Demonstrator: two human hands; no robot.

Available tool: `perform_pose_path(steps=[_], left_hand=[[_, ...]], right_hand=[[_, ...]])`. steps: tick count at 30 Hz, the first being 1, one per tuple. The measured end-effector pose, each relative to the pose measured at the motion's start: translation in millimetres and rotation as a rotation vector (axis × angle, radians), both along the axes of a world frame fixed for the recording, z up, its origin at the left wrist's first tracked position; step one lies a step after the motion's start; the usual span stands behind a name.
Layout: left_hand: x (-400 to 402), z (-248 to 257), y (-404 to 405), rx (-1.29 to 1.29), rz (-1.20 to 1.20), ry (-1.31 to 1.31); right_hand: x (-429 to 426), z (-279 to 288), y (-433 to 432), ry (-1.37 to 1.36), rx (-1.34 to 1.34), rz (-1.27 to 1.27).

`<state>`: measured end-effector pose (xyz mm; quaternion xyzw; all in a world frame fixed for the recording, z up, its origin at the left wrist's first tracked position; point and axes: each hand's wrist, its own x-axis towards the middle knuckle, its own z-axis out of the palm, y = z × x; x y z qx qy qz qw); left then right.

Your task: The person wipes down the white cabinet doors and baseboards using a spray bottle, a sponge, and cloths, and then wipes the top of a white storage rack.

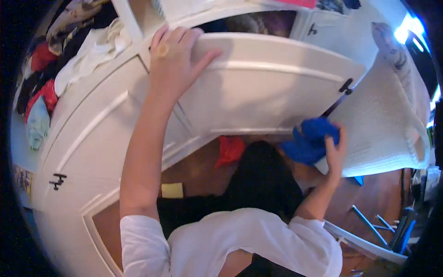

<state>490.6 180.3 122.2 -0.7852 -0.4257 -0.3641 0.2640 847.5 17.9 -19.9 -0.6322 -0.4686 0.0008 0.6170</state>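
My left hand (171, 59) grips the top edge of a white panelled cabinet door (256, 93), its fingers over the edge and the thumb along the front face. A small round patch or mark shows on the back of this hand. At the right, my right hand (336, 149) holds a crumpled blue cloth (308, 140) in front of the door's lower right part. Just beyond that hand hangs a pale textured blanket (380, 135). A red cloth (230, 150) lies on the wooden floor beside my knee, at the foot of the door.
A second white door (100, 138) with a black handle (57, 181) stands at the left. White cloth (93, 55) and mixed clothes lie beyond it. On the floor are a yellow paper square (172, 190) and, at the lower right, a stand with blue-grey metal legs (370, 225).
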Motion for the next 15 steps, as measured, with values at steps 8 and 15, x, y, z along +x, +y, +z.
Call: perform_pose_path(steps=[8,15], left_hand=[[1.6,11.7,-13.0,0.077,-0.002,0.007],[-4.8,14.2,1.9,0.088,-0.095,-0.015]], right_hand=[[-98.6,-62.5,16.9,-0.682,-0.672,0.821],[-205.0,-190.4,101.0,-1.627,-0.787,1.031]])
